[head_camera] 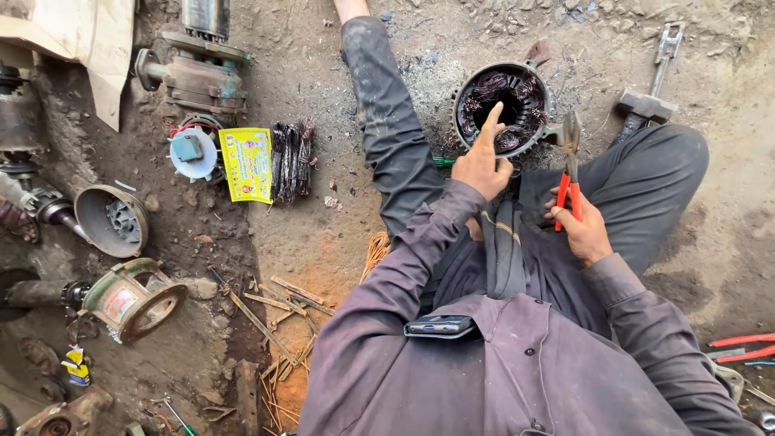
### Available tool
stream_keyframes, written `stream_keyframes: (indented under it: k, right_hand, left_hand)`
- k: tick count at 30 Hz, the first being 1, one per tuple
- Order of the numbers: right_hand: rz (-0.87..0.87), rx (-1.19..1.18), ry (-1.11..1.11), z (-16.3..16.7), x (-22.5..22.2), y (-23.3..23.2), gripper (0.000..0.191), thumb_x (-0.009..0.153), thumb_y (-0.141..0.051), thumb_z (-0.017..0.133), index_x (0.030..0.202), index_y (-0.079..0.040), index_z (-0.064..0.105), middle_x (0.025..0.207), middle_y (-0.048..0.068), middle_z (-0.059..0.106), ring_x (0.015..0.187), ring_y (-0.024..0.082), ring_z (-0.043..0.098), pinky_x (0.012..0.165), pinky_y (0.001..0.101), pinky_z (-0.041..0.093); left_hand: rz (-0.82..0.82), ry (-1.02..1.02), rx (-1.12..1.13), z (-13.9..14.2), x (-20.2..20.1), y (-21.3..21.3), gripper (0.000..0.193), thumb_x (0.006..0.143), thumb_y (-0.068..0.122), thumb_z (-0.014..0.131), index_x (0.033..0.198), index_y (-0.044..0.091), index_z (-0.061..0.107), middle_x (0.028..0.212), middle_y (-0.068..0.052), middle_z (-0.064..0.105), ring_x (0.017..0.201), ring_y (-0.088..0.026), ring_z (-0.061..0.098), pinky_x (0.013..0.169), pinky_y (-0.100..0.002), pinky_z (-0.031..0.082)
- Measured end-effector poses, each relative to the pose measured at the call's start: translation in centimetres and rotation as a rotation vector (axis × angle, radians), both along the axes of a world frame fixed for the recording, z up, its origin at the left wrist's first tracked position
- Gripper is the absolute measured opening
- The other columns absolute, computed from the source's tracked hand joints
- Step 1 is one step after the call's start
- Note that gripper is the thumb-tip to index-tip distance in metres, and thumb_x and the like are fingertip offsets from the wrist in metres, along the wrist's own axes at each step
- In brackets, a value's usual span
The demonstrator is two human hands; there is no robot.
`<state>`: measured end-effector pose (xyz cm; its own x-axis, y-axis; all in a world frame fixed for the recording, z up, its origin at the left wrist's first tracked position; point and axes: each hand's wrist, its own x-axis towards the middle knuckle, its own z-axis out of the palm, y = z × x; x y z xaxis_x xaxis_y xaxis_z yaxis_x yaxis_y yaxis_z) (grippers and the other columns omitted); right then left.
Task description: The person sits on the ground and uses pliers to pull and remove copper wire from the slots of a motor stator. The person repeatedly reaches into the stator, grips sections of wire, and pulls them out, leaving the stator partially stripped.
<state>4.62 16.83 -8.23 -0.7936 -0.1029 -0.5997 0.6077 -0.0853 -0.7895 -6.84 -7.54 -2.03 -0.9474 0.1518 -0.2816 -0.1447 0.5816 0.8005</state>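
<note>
- motor stator (502, 107), a round dark housing with copper windings inside, stands on the dirt ground (339, 226) between my legs, open side up.
- my left hand (482, 161) rests on its near rim, the index finger stretched out and pointing into the windings; the hand is not clamped on anything.
- my right hand (583, 230) is closed around the red handles of pliers (570, 165), the jaws up, just beside the stator.
- a hammer (650, 89) lies on the ground behind my right knee.
- a yellow packet (247, 164) and a bundle of dark strips (292, 160) lie well apart to the left.
</note>
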Motion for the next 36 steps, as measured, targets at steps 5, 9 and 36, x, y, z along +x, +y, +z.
stream_keyframes:
  k: [5, 9, 36]
  right_hand:
    - [0.058, 0.056, 0.017, 0.3, 0.2, -0.2, 0.042, 0.097, -0.007, 0.059, 0.138, 0.001, 0.055, 0.11, 0.006, 0.064, 0.097, 0.014, 0.063, 0.088, 0.0281, 0.05]
    - [0.105, 0.11, 0.033, 0.5, 0.2, -0.2, 0.045, 0.095, -0.007, 0.06, 0.139, 0.0, 0.055, 0.11, 0.006, 0.066, 0.096, 0.013, 0.063, 0.087, 0.0273, 0.05]
    - [0.933, 0.92, 0.275, 12.5, -15.9, -0.6, 0.04, 0.101, -0.042, 0.059, 0.136, -0.026, 0.07, 0.086, 0.024, 0.072, 0.081, 0.043, 0.071, 0.075, 0.0499, 0.056]
  left_hand:
    - [-0.021, -0.05, 0.197, -1.3, 0.8, 2.8, 0.111, 0.073, 0.016, 0.064, 0.164, 0.02, 0.001, 0.154, -0.022, 0.049, 0.111, -0.043, 0.069, 0.092, -0.042, 0.056]
    - [-0.076, -0.13, 0.317, -1.6, 1.3, 3.1, 0.114, 0.069, 0.014, 0.062, 0.161, 0.017, -0.004, 0.154, -0.019, 0.046, 0.105, -0.042, 0.069, 0.087, -0.042, 0.056]
    - [0.07, -0.171, -0.029, -5.1, -3.1, -1.0, 0.081, 0.081, 0.011, 0.054, 0.157, 0.023, 0.029, 0.127, 0.0, 0.075, 0.101, -0.031, 0.074, 0.092, -0.041, 0.056]
